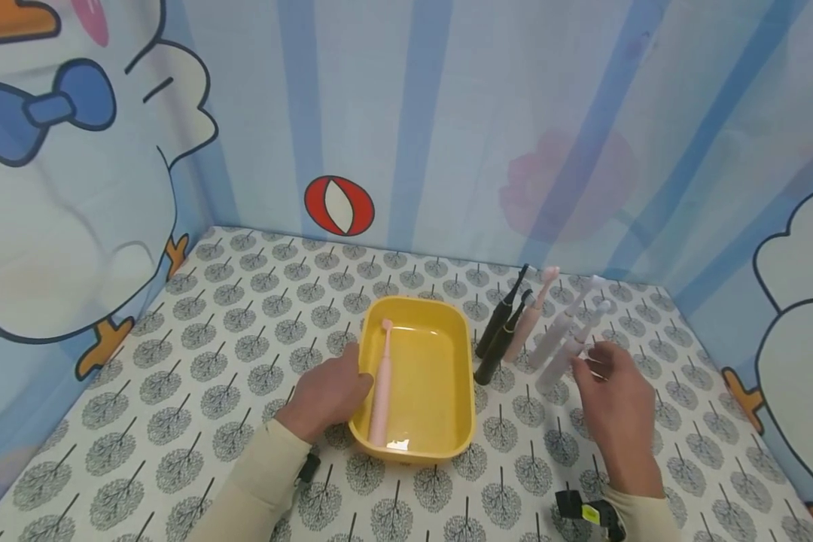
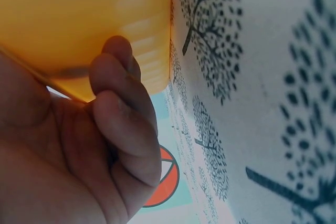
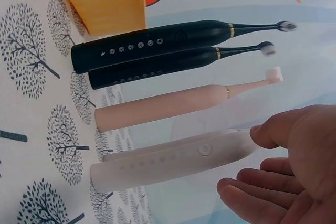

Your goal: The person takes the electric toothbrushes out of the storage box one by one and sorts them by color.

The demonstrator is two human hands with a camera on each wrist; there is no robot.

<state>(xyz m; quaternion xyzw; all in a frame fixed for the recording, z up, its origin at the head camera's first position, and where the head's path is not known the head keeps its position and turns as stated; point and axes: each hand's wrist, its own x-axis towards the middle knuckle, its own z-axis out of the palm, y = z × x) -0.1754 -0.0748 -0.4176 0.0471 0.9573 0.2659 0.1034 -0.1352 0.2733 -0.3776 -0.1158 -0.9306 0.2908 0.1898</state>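
My left hand (image 1: 333,391) grips the left wall of a yellow plastic basin (image 1: 464,376). In the left wrist view its curled fingers (image 2: 126,114) lie against the basin's outer side. A pink electric toothbrush (image 1: 382,391) lies inside along that wall. My right hand (image 1: 613,395) is beside the nearer white electric toothbrush (image 1: 562,363), thumb close to its upper handle, the other fingers spread apart. Another white toothbrush (image 1: 551,340) stands just behind. Left of these are an upright pink toothbrush (image 3: 163,107) and two black ones, the nearer black toothbrush (image 3: 157,43) beside the basin.
A tree-patterned cloth (image 1: 196,361) covers the table. Behind it hangs a blue striped curtain (image 1: 366,90) with cartoon birds and a red ball print (image 1: 321,205). The upright toothbrushes stand close together between the basin and my right hand.
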